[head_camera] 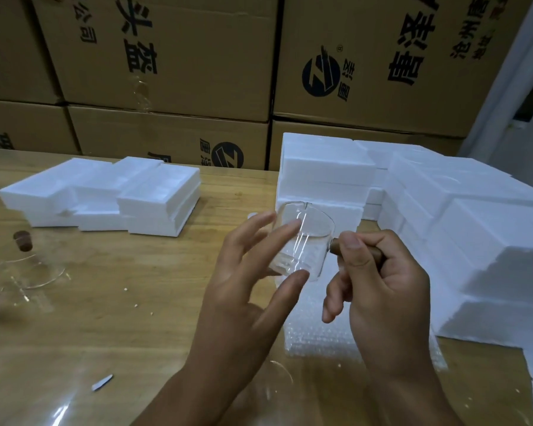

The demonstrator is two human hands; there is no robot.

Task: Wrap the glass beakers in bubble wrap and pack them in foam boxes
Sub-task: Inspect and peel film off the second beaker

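Note:
A clear glass beaker (308, 238) with a brown wooden side handle hangs tilted above the table's middle. My right hand (382, 284) grips that handle between thumb and fingers. My left hand (253, 272) steadies the glass body, fingertips and thumb touching its near side, fingers spread. Under the beaker lies a sheet of bubble wrap (314, 327) flat on the wooden table (120, 302). Stacks of white foam boxes (474, 241) stand to the right and behind the beaker.
More foam box halves (111, 195) are piled at the back left. Other glass beakers with brown handles (22, 259) rest at the left edge. Another glass rim (277, 376) shows near my wrists. Cardboard cartons (197, 72) wall off the back.

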